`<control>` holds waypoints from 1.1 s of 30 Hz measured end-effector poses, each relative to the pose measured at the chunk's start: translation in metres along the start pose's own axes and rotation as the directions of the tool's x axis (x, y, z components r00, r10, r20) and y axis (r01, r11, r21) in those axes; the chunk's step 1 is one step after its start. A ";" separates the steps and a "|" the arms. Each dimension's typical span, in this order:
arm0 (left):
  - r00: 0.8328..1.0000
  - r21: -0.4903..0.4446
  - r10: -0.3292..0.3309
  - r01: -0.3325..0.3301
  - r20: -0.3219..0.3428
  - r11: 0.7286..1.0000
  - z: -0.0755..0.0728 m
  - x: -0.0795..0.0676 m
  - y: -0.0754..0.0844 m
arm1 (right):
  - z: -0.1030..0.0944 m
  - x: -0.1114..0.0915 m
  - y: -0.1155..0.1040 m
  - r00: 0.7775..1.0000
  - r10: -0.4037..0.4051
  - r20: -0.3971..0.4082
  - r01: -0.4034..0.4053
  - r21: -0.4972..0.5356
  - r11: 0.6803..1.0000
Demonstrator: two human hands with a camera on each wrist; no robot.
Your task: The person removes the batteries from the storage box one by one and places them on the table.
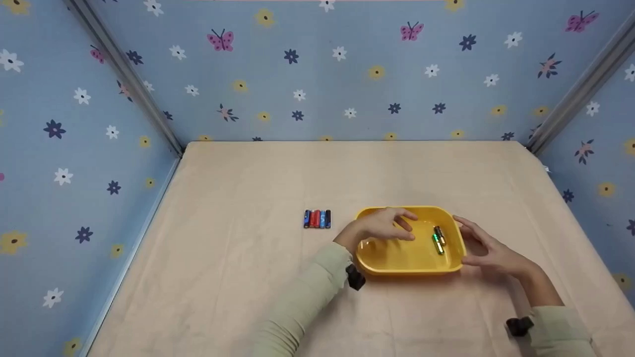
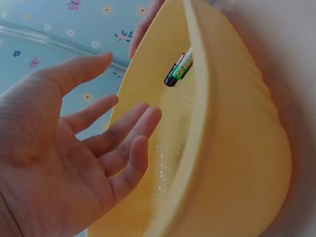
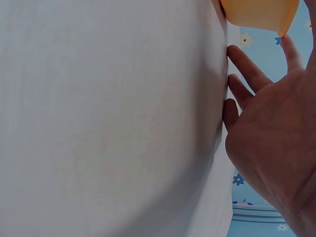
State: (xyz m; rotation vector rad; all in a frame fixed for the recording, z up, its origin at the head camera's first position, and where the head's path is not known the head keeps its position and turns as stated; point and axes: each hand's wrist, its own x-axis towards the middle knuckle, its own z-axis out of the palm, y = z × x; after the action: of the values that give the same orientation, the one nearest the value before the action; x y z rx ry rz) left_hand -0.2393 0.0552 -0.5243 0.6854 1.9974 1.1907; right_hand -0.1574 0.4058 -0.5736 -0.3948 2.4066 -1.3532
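A yellow plastic basin sits right of the table's middle. Inside it, near the right end, lie a green-and-gold battery and a black-and-gold battery side by side. My left hand hovers over the basin's left half, fingers spread and loosely bent, holding nothing; its bare palm shows in the left wrist view. At the basin's right end, my right hand has thumb and fingers spread, with fingertips at the outer wall. Left of the basin, several batteries in blue, red and black lie in a tight row.
A pale peach cloth covers the table. Blue panels with flowers and butterflies stand at the back and both sides, joined by grey metal posts.
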 end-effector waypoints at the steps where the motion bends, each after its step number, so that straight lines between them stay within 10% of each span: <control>1: 1.000 -0.003 -0.003 0.004 0.020 1.000 0.000 0.003 0.000 | 0.000 0.000 0.000 1.000 0.007 0.001 -0.007 0.003 1.000; 10: 0.993 -0.046 -0.050 0.055 0.110 0.997 0.010 0.025 0.000 | 0.000 0.000 -0.001 1.000 0.023 -0.001 -0.023 -0.006 1.000; 33: 0.999 -0.088 -0.017 0.021 0.046 0.996 0.038 0.053 -0.002 | -0.001 -0.001 0.000 1.000 -0.007 0.024 0.007 0.008 1.000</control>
State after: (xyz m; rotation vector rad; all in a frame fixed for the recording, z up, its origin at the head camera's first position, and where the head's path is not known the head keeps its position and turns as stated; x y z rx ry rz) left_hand -0.2421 0.1134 -0.5550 0.6423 1.8983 1.2344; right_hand -0.1574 0.4074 -0.5733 -0.4152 2.3824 -1.3526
